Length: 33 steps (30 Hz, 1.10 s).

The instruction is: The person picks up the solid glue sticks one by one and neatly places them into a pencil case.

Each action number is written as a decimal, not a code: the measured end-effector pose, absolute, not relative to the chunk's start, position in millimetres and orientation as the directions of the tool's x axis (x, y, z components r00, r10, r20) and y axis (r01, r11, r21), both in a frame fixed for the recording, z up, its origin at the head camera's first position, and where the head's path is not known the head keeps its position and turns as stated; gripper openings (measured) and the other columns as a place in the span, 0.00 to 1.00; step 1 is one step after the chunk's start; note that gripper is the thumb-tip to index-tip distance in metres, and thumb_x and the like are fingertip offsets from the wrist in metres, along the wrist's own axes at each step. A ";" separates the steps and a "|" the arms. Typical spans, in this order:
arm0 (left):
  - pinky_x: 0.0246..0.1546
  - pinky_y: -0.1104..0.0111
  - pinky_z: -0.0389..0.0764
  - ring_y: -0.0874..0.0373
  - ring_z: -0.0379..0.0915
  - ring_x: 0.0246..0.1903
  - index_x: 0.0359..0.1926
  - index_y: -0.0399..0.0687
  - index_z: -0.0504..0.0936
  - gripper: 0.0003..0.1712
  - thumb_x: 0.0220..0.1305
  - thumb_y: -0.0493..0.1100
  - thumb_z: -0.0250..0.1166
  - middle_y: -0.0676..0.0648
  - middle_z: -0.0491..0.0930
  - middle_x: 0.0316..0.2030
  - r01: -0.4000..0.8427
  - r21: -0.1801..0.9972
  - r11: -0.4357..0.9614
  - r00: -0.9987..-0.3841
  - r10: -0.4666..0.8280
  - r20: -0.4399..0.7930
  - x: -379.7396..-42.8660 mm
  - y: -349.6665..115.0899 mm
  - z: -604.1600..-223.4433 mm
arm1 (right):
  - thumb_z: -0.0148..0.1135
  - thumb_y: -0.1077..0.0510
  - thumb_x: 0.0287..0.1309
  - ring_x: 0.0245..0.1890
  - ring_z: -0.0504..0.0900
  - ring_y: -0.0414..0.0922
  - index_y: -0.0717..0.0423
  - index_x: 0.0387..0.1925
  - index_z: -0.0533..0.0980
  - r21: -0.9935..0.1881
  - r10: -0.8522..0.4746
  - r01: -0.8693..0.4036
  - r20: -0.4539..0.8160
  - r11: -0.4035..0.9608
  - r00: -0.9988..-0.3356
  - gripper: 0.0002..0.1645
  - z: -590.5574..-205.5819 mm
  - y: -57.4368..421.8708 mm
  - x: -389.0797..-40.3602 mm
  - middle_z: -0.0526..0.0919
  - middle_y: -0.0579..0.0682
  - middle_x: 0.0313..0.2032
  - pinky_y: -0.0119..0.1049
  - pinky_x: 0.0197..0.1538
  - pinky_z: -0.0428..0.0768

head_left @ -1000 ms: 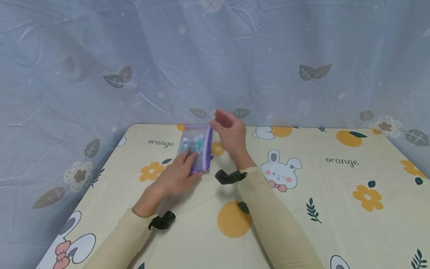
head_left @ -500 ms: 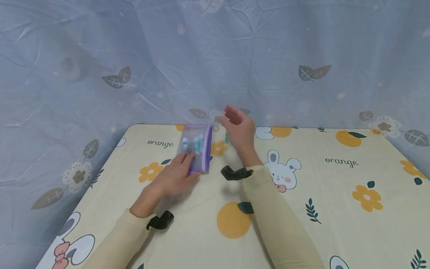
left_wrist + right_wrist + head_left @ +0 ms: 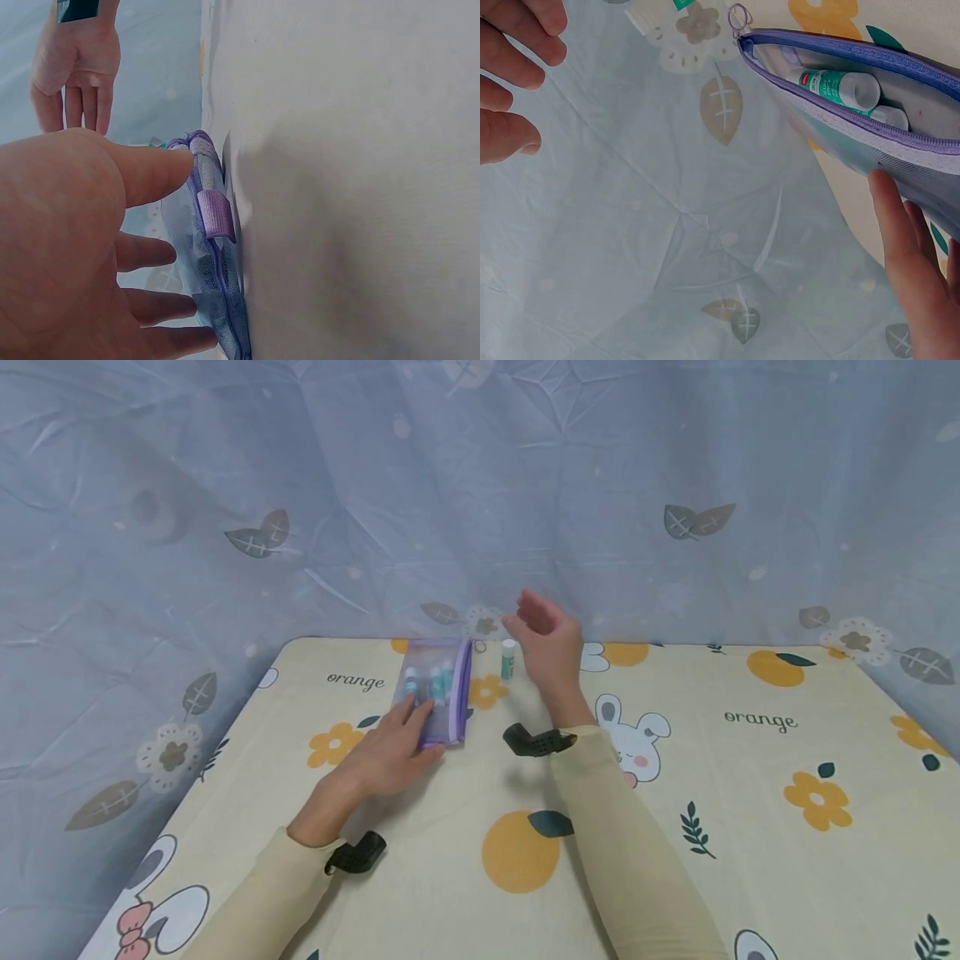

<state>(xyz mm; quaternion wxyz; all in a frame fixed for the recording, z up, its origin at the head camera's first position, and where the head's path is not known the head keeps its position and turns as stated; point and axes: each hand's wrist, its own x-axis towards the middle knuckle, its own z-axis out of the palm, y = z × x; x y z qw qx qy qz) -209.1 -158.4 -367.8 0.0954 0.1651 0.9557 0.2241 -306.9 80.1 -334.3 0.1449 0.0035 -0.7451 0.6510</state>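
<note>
A see-through purple zip pouch [image 3: 463,693] lies on the table, and my left hand [image 3: 393,752] rests on its near part with fingers extended. Through its side show several glue sticks [image 3: 438,683]. The right wrist view looks into the unzipped mouth, where white-capped glue sticks [image 3: 859,91] lie. A single green glue stick [image 3: 508,662] with a white cap stands upright to the right of the pouch. Just right of that stick, my right hand [image 3: 551,647] is raised with loosely bent fingers and holds nothing.
A cream tablecloth [image 3: 600,877] printed with oranges, flowers and rabbits covers the table. Behind its far edge hangs a grey-blue curtain [image 3: 480,510]. A ring-shaped zipper pull [image 3: 739,16] sits at the end of the pouch's zip.
My right hand has moved right, away from the pouch's opening. The upright glue stick has come into view from behind it. My left hand stays on the pouch.
</note>
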 end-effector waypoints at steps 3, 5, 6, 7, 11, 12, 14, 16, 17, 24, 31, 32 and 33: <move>0.79 0.37 0.58 0.30 0.43 0.83 0.85 0.37 0.50 0.43 0.82 0.52 0.55 0.28 0.41 0.84 0.278 0.458 0.845 -0.927 0.361 -0.105 -209.3 -158.5 -367.8 | 0.72 0.51 0.69 0.68 0.81 0.41 0.42 0.71 0.77 -0.971 0.187 -0.186 0.213 0.148 -0.959 0.31 -335.1 81.3 -306.8 0.83 0.44 0.68 0.37 0.70 0.79; 0.79 0.37 0.58 0.30 0.43 0.83 0.85 0.37 0.50 0.43 0.82 0.52 0.55 0.28 0.41 0.84 0.281 0.459 0.843 -0.926 0.363 -0.101 -209.5 -158.5 -368.1 | 0.72 0.51 0.69 0.68 0.81 0.41 0.43 0.71 0.77 -0.973 0.190 -0.180 0.207 0.147 -0.960 0.31 -336.4 82.1 -307.3 0.83 0.44 0.68 0.37 0.71 0.79; 0.79 0.37 0.58 0.30 0.43 0.83 0.84 0.37 0.50 0.43 0.82 0.52 0.55 0.27 0.41 0.84 0.283 0.460 0.842 -0.926 0.365 -0.099 -209.6 -158.3 -368.3 | 0.72 0.51 0.68 0.68 0.81 0.42 0.44 0.71 0.77 -0.973 0.190 -0.176 0.203 0.146 -0.961 0.31 -337.0 82.4 -307.5 0.83 0.44 0.68 0.37 0.70 0.79; 0.79 0.37 0.58 0.30 0.43 0.83 0.84 0.37 0.50 0.43 0.82 0.52 0.55 0.27 0.41 0.84 0.284 0.461 0.841 -0.925 0.366 -0.099 -209.7 -158.1 -368.4 | 0.72 0.52 0.68 0.68 0.81 0.42 0.44 0.71 0.76 -0.974 0.190 -0.173 0.200 0.147 -0.961 0.32 -337.7 82.7 -307.7 0.83 0.45 0.68 0.37 0.71 0.79; 0.80 0.37 0.57 0.30 0.43 0.83 0.84 0.37 0.50 0.43 0.82 0.52 0.55 0.27 0.42 0.84 0.283 0.460 0.842 -0.925 0.366 -0.102 -209.9 -157.2 -368.9 | 0.72 0.51 0.68 0.69 0.80 0.43 0.46 0.72 0.76 -0.975 0.188 -0.160 0.188 0.156 -0.964 0.33 -342.3 83.1 -308.4 0.82 0.46 0.68 0.38 0.71 0.79; 0.80 0.37 0.57 0.30 0.43 0.83 0.85 0.37 0.50 0.43 0.82 0.52 0.55 0.27 0.41 0.84 0.282 0.459 0.843 -0.925 0.366 -0.104 -209.9 -157.0 -369.0 | 0.72 0.52 0.68 0.69 0.80 0.43 0.46 0.72 0.76 -0.975 0.188 -0.156 0.185 0.159 -0.965 0.33 -343.8 83.0 -308.6 0.82 0.46 0.68 0.39 0.71 0.79; 0.80 0.38 0.57 0.30 0.43 0.83 0.85 0.37 0.50 0.43 0.82 0.52 0.55 0.28 0.41 0.84 0.280 0.456 0.845 -0.925 0.364 -0.106 -210.1 -156.6 -369.2 | 0.72 0.52 0.68 0.69 0.80 0.43 0.46 0.72 0.75 -0.975 0.185 -0.144 0.175 0.168 -0.967 0.33 -347.1 82.8 -309.5 0.82 0.46 0.69 0.39 0.71 0.79; 0.80 0.38 0.56 0.31 0.42 0.84 0.85 0.37 0.50 0.43 0.81 0.52 0.55 0.28 0.41 0.84 0.277 0.454 0.847 -0.926 0.361 -0.109 -210.2 -156.1 -369.6 | 0.73 0.52 0.68 0.69 0.80 0.44 0.46 0.72 0.75 -0.976 0.182 -0.129 0.161 0.174 -0.970 0.33 -351.3 82.5 -311.2 0.81 0.46 0.69 0.39 0.72 0.79; 0.81 0.38 0.56 0.31 0.42 0.84 0.85 0.37 0.49 0.44 0.81 0.52 0.56 0.28 0.40 0.84 0.277 0.453 0.848 -0.926 0.361 -0.110 -210.2 -155.8 -369.8 | 0.73 0.52 0.68 0.69 0.80 0.44 0.46 0.72 0.75 -0.977 0.182 -0.123 0.155 0.173 -0.971 0.33 -353.3 82.3 -312.3 0.81 0.46 0.70 0.39 0.72 0.78; 0.80 0.38 0.56 0.31 0.42 0.84 0.85 0.37 0.49 0.44 0.81 0.52 0.56 0.29 0.40 0.84 0.270 0.446 0.854 -0.930 0.351 -0.109 -208.9 -156.8 -369.6 | 0.73 0.54 0.67 0.68 0.82 0.45 0.48 0.72 0.76 -0.979 0.188 -0.095 0.130 0.180 -0.974 0.33 -366.9 79.7 -317.9 0.82 0.48 0.69 0.40 0.71 0.79; 0.80 0.37 0.55 0.30 0.42 0.83 0.84 0.36 0.50 0.43 0.81 0.51 0.55 0.27 0.42 0.84 0.270 0.441 0.856 -0.931 0.349 -0.108 -209.2 -156.0 -369.4 | 0.72 0.56 0.68 0.68 0.82 0.47 0.47 0.73 0.75 -0.968 0.186 -0.060 0.108 0.245 -0.977 0.34 -375.0 77.1 -318.9 0.83 0.49 0.68 0.42 0.72 0.79; 0.80 0.37 0.55 0.30 0.42 0.83 0.84 0.36 0.50 0.43 0.82 0.51 0.55 0.27 0.42 0.84 0.268 0.442 0.856 -0.931 0.348 -0.109 -209.2 -156.0 -369.5 | 0.72 0.56 0.68 0.68 0.82 0.48 0.48 0.73 0.75 -0.967 0.187 -0.059 0.108 0.250 -0.976 0.33 -376.2 76.9 -319.0 0.83 0.49 0.68 0.43 0.71 0.79; 0.80 0.37 0.55 0.30 0.42 0.83 0.84 0.36 0.50 0.43 0.82 0.51 0.55 0.27 0.42 0.84 0.267 0.443 0.856 -0.931 0.347 -0.110 -209.1 -156.0 -369.6 | 0.72 0.56 0.68 0.67 0.82 0.48 0.49 0.72 0.76 -0.965 0.190 -0.059 0.110 0.255 -0.976 0.33 -377.2 76.7 -319.0 0.84 0.50 0.67 0.43 0.71 0.79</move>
